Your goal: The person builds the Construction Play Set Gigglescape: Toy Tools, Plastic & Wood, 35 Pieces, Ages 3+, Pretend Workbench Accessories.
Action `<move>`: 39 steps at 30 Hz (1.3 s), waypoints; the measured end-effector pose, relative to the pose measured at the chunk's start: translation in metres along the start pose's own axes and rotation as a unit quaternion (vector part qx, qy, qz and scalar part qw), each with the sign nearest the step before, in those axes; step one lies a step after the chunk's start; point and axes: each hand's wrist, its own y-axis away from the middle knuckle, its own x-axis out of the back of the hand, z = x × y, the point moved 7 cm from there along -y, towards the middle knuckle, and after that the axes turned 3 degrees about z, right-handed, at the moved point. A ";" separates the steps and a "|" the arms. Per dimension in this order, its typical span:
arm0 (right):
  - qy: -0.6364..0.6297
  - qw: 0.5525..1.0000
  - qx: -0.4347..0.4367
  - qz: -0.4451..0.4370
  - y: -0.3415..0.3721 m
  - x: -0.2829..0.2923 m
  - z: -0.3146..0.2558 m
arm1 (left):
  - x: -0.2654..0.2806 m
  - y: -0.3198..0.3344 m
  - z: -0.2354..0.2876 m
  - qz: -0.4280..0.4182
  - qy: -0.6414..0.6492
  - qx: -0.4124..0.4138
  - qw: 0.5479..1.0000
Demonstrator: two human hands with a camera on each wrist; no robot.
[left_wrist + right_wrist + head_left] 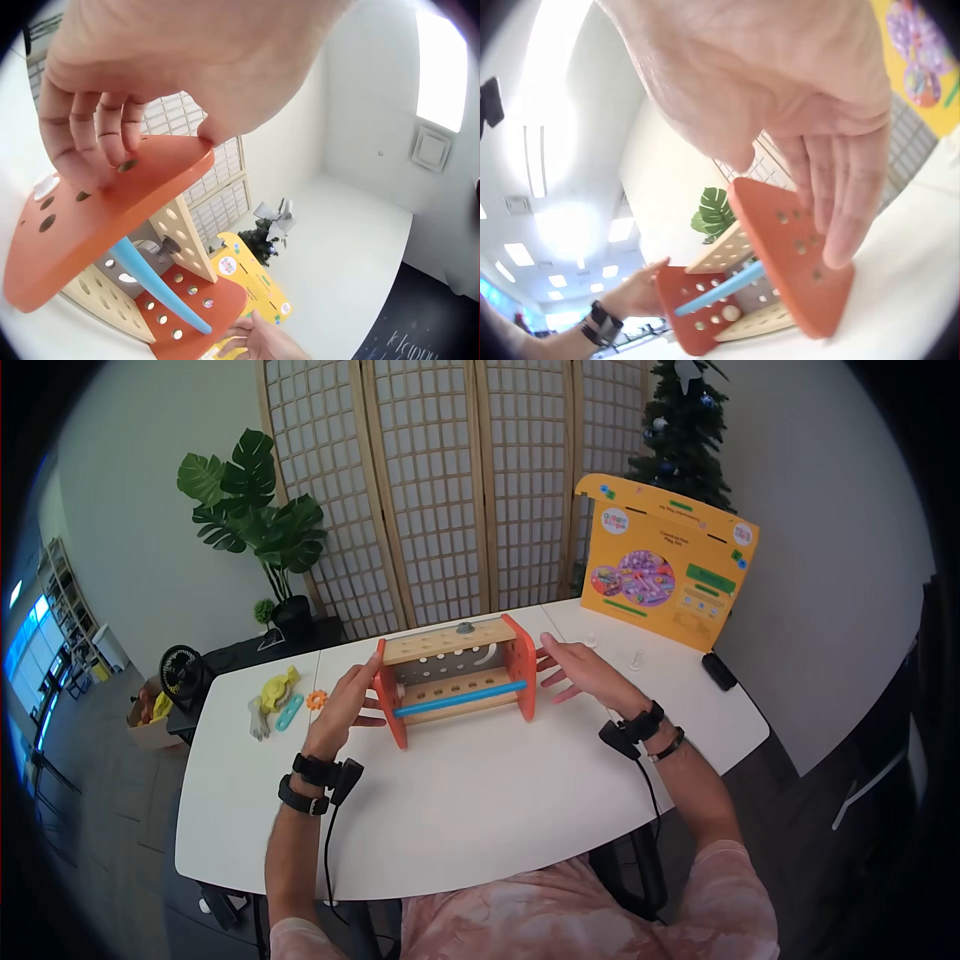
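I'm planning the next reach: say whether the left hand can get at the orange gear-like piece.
Probably yes: the orange gear-like piece lies just left of the left hand, with nothing visible between them. The hand would likely only need to leave the red side panel it touches.

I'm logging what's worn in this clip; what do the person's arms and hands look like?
The left hand and right hand are bare, with no gloves. Each wrist wears two black bands and a boxy black camera trailing a thin black cable. The short sleeves are mottled pink and white.
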 end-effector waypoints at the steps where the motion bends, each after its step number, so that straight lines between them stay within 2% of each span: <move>1: -0.027 0.999 -0.022 -0.026 -0.005 -0.008 -0.003 | -0.003 0.001 0.001 -0.030 0.007 0.019 0.999; 5: -0.047 0.996 -0.044 -0.069 -0.026 -0.024 -0.001 | -0.007 0.006 0.004 -0.080 0.007 0.038 0.996; 13: -0.144 0.980 -0.091 -0.103 -0.041 -0.027 0.003 | -0.006 -0.002 -0.004 -0.079 0.037 0.021 0.996; 22: -0.146 0.984 -0.079 -0.059 -0.037 -0.027 -0.005 | -0.006 -0.003 -0.006 -0.067 0.061 0.016 0.996; 39: -0.225 0.970 -0.077 -0.059 -0.052 -0.028 0.013 | -0.007 0.001 -0.003 -0.082 0.100 0.023 0.991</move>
